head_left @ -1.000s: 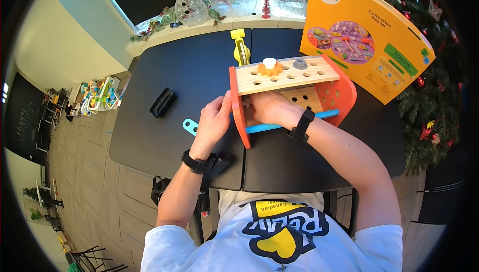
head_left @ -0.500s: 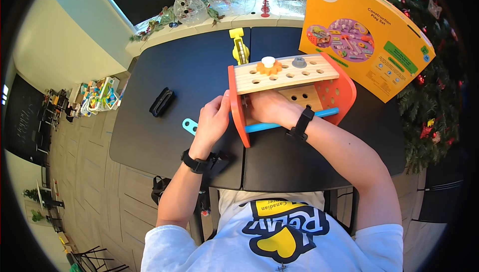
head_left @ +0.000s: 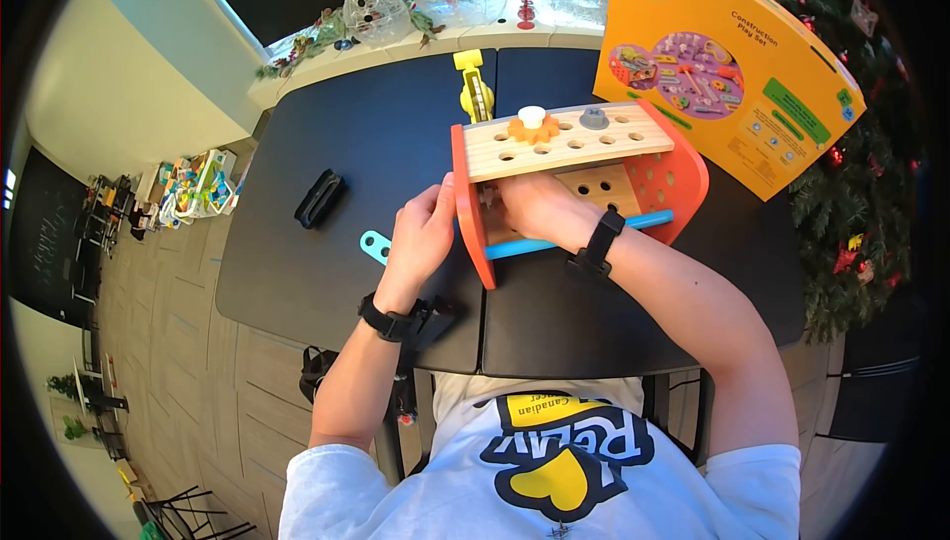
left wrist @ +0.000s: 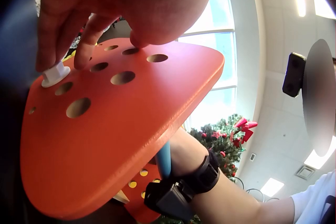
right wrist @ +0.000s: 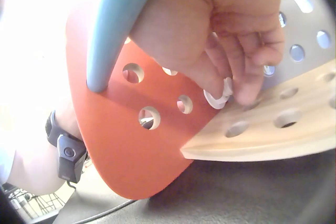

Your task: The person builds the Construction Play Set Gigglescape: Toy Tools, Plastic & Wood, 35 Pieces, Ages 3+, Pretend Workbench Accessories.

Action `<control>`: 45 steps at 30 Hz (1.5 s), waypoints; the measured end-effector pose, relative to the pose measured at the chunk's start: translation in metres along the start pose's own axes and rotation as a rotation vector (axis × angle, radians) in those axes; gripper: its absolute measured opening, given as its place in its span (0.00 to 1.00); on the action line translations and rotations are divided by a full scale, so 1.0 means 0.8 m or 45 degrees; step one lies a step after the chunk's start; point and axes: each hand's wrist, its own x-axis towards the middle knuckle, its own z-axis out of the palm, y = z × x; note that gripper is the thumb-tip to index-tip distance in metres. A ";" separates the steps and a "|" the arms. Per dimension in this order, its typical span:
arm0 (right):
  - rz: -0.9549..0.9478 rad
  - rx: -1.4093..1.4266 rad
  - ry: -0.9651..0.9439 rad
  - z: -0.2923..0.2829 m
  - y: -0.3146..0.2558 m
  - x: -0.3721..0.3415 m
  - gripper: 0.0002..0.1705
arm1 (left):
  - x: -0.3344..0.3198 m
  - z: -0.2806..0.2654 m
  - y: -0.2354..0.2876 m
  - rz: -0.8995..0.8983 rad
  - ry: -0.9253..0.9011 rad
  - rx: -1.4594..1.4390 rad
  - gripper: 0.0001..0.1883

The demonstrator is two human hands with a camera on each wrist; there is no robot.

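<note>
A wooden toy workbench with an orange-red side panel (head_left: 471,205) stands on the table. My left hand (head_left: 422,235) is outside this panel; in the left wrist view its fingertips are around the head of a white plastic bolt (left wrist: 55,74) set in a hole, and its thumb rests on the panel. My right hand (head_left: 539,205) reaches inside under the pale wooden top (head_left: 569,152). In the right wrist view it pinches a white plastic nut (right wrist: 219,97) against the panel's inner face. A blue rod (head_left: 524,248) crosses the bench's front, below my right wrist.
An orange gear with a white bolt (head_left: 532,124) and a grey bolt (head_left: 594,118) sit on the top. A yellow toy tool (head_left: 475,90) stands behind. A teal holed strip (head_left: 374,245) and a black tray-like piece (head_left: 321,199) lie left. The yellow box (head_left: 727,75) stands back right.
Both hands stay at the left side panel, with only tiny shifts in the right hand's fingers. The head view has tilted slightly; nothing else visibly moved.
</note>
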 end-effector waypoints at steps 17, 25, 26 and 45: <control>-0.139 -0.527 0.025 0.003 -0.003 0.006 0.21 | 0.002 0.001 -0.004 -0.011 -0.004 -0.014 0.35; -0.255 -0.518 0.095 0.004 0.007 0.003 0.19 | 0.003 0.002 -0.005 0.003 -0.007 -0.035 0.35; -0.278 -0.523 0.094 0.005 0.010 0.005 0.19 | 0.002 0.002 -0.004 -0.003 -0.005 -0.032 0.35; -0.270 -0.374 0.136 0.007 0.008 0.002 0.10 | 0.002 0.001 -0.004 0.008 -0.004 -0.012 0.35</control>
